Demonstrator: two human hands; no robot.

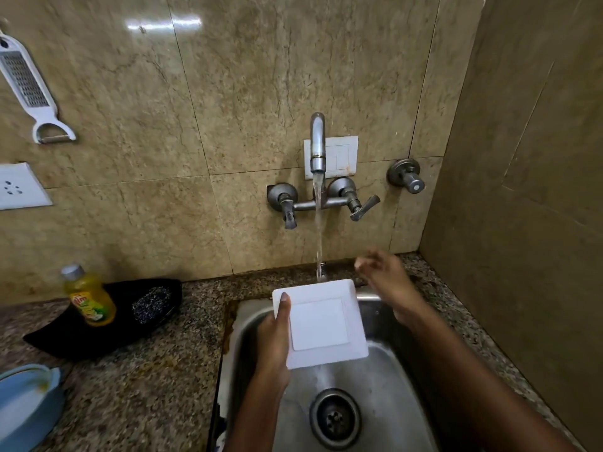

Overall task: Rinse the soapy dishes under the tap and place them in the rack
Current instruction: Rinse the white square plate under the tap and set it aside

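So I'm mid-rinse right now. My left hand (272, 340) has the white square ceramic plate (321, 322) over the stainless steel sink (385, 370), lower middle of the frame. The grip there is a pinch on the plate's left edge: thumb lies along the face near the upper left corner, the other fingers are behind the plate where I can't see them.

The wall-mounted steel tap (317, 145) is running, and the stream comes down behind the plate's top edge, then shows again below the bottom edge, heading for the round drain (335, 418). So I reckon the water is hitting the back side, not the face I'm looking at.

My right hand (383, 275) holds nothing; it's up at the right of the plate, just beside the top right corner, fingers loosely bent. It's blurry, so I can't tell more than that.

Plate orientation: it's square, so no real long axis. It stands tilted, face toward me, top edge leaning away toward the wall, and it's rotated a bit anticlockwise, so the right corner sits lower.

Next move, my guess: bring the right hand onto the right edge, turn the plate so the stream sweeps the face, then carry it to the rack. The rack isn't in frame, so I can't say which way that goes. Wet glazed plate held by one edge could slip.
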